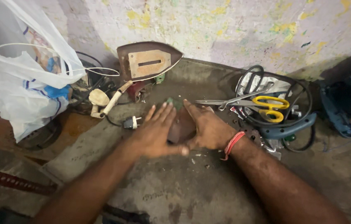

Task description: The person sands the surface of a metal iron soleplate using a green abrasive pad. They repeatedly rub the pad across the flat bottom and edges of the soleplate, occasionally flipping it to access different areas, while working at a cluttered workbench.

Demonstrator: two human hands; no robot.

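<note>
My left hand (155,132) and my right hand (208,129) lie flat side by side on the grey floor, fingers straight and pointing away from me. Between and under them sits a dark brown flat piece (181,127), with a small green bit (171,101) showing past my fingertips. Both hands press on or around this piece; how firmly they hold it I cannot tell. A red thread is tied around my right wrist (232,143).
An old iron soleplate (147,60) leans on the stained wall. A cream handle (108,99) and a plug (131,122) lie to the left. Yellow-handled scissors (262,106), cables and a blue power tool (288,126) lie right. A white plastic bag (22,79) stands far left.
</note>
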